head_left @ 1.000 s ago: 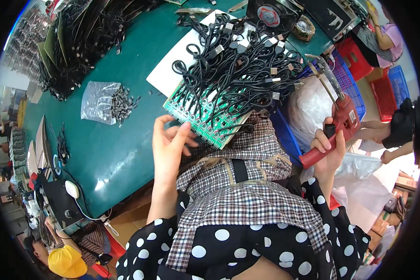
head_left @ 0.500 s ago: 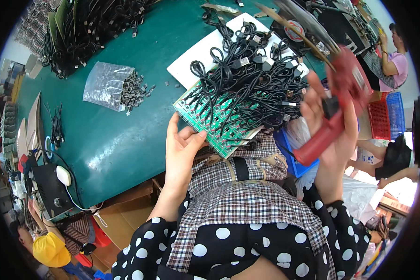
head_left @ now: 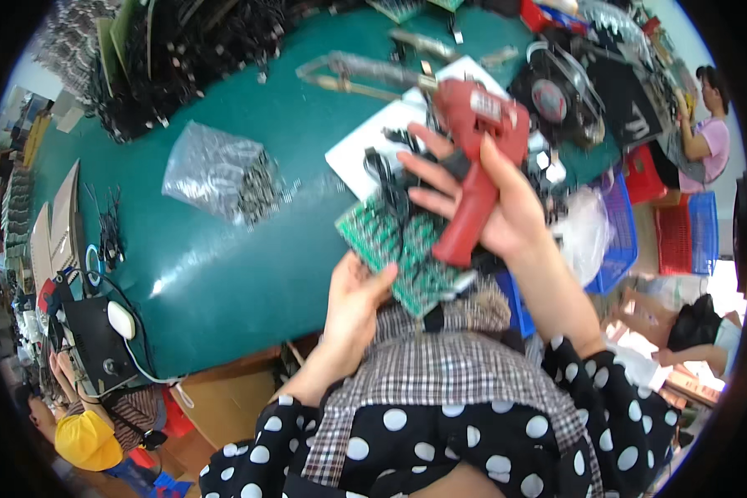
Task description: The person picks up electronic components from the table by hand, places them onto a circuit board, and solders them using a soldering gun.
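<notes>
My left hand [head_left: 353,303] pinches the lower left edge of a green circuit board panel [head_left: 361,228], thumb on top. Black USB cables [head_left: 379,170] lie over the panel, and a white board [head_left: 353,153] lies beneath it. My right hand [head_left: 506,203] holds a red pistol-shaped tool [head_left: 477,195] by its grip, thumb hooked around it and the other fingers spread. The tool is above the panel and hides much of the cable heap. Its long front end points to the upper left and is blurred, so I cannot tell its exact kind.
A clear plastic bag [head_left: 203,166] with small metal parts [head_left: 261,187] spilling from it lies on the green table [head_left: 216,299]. Bundled cables [head_left: 183,58] crowd the back left. A control box [head_left: 95,340] stands at the left front. Blue baskets [head_left: 618,236] stand right; co-workers sit nearby.
My right hand has swung the red tool leftward, from the right of the cables to over the panel. The panel and my left hand sit slightly lower and further right in view.
</notes>
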The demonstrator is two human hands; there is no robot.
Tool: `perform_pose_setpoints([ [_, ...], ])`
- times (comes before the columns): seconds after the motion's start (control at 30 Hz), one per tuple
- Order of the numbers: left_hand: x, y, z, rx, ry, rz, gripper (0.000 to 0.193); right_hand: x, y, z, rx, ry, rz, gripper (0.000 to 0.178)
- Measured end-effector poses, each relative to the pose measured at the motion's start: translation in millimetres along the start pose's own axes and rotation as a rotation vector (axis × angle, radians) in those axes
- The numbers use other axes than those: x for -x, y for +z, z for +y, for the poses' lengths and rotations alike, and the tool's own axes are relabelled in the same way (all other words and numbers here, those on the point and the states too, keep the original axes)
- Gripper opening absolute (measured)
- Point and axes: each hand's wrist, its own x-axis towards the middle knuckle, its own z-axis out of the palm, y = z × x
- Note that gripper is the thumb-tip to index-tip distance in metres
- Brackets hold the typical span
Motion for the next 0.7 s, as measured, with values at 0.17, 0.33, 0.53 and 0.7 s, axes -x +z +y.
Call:
perform_pose_setpoints([
  [0.17, -4, -4, 8, -0.052, -0.016, 0.0, 0.038, 1, 9, 6, 0.032, -0.035, 0.086, 0.056],
  [0.33, 14, -2, 9, -0.896, 0.547, 0.36, 0.074, 1, 6, 7, 0.059, -0.03, 0.03, 0.061],
  [0.53, 4, -2, -1, -1.752, 0.569, 0.125, 0.082, 1, 4, 9, 0.059, -0.057, 0.027, 0.062],
  [0.7, 0, -8, -6, -1.846, 0.564, 0.136, 0.079, -1, 2, 11, 0.003, -0.077, 0.07, 0.059],
])
